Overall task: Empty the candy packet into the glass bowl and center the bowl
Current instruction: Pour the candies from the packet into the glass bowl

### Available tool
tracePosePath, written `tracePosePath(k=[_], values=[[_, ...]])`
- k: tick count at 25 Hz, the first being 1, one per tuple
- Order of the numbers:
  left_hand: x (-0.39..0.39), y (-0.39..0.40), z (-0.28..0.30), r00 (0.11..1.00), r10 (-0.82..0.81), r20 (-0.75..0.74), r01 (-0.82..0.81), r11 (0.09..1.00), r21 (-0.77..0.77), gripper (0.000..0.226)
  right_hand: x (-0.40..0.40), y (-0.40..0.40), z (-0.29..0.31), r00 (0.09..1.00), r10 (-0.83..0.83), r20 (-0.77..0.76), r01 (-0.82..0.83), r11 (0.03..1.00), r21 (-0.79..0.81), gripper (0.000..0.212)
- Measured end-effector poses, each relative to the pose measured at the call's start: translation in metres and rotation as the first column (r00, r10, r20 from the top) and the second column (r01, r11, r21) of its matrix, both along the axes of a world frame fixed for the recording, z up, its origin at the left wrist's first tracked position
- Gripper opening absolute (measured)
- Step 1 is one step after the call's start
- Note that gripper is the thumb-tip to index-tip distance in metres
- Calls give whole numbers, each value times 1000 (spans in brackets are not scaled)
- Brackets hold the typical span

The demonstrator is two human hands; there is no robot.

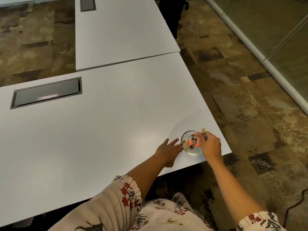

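Observation:
A small glass bowl (191, 151) stands near the right front corner of the white table (108, 122). Inside it lie several orange and yellow wrapped candies (193, 142). My right hand (210, 145) hovers over the bowl's right rim, fingers pinched on a clear candy packet (203, 131) with a yellow piece showing at its top. My left hand (168, 148) lies flat on the table, fingers spread, fingertips touching the bowl's left side.
A dark cable hatch (46, 92) is set into the table at the far left. A second white table (123, 30) adjoins behind. The table's right edge runs close past the bowl, with patterned carpet (250, 97) beyond. A black cable (296, 202) lies on the floor.

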State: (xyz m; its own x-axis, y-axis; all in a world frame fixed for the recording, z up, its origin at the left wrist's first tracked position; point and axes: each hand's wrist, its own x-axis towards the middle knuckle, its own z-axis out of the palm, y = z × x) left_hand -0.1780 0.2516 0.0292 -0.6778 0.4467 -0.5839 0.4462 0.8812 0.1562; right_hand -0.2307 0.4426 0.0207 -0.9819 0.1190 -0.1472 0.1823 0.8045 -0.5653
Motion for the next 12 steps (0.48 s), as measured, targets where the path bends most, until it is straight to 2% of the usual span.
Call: tracePosePath(k=[12], values=[[3,-2,-4,1000,-4,-6,4,1000,-2,95,7,-8,12,993,-80,-88,73,994,-75,37]])
